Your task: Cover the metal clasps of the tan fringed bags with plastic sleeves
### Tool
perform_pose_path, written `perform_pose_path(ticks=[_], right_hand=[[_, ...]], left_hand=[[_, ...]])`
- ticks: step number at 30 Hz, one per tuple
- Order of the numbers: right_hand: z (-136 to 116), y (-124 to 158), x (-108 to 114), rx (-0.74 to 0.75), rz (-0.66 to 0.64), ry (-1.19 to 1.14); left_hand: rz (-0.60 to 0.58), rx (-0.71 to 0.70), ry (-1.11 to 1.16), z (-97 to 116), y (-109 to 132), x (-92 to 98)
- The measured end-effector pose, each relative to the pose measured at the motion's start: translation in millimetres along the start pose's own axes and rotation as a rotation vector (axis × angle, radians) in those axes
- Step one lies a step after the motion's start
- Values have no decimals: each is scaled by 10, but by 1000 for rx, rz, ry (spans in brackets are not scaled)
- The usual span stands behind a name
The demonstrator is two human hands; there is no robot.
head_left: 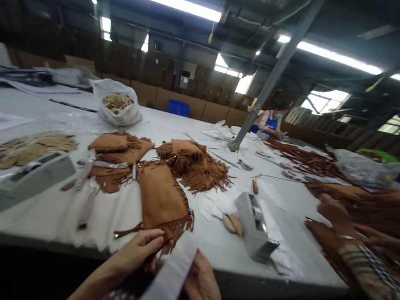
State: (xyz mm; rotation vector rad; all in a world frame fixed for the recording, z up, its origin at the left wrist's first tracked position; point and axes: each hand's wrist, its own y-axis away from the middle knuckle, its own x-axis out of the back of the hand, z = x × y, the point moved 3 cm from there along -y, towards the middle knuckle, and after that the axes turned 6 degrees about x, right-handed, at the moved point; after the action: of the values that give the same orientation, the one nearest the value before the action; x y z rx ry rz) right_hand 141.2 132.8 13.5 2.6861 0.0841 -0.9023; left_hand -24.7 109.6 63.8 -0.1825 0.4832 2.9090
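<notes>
A tan fringed leather pouch (162,195) lies at the table's front edge, its zip pull (127,231) pointing left. At its lower corner my left hand (140,247) is closed, thumb and fingers pinching the brown leather there. My right hand (203,282) grips a white strip (172,277), which looks like paper or thin plastic and hangs below the table edge. Behind the pouch are a heap of fringed tan pieces (199,164) and more tan pouches (117,146). Wrapped-handle tools (88,206) lie to the left.
Grey tape dispensers (254,226) (27,180) stand on both sides. Beige scraps (30,146) and a white bag (117,104) sit farther left. A co-worker's hand (333,211) touches brown leather at right. A slanted metal post (278,73) rises from the table; another person (269,121) is behind it.
</notes>
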Motion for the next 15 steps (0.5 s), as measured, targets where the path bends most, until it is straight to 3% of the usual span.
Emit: perform_pose_path(ticks=[4, 9, 12, 15], right_hand=[[231, -17, -135, -66, 78, 64], [291, 115, -176, -216, 173, 32], [369, 220, -219, -330, 163, 13], [493, 297, -261, -315, 78, 58]], left_hand=[[-131, 13, 70, 18, -14, 23], [-134, 13, 154, -50, -11, 134], [-166, 28, 125, -101, 0, 134], [-202, 77, -7, -137, 3, 113]])
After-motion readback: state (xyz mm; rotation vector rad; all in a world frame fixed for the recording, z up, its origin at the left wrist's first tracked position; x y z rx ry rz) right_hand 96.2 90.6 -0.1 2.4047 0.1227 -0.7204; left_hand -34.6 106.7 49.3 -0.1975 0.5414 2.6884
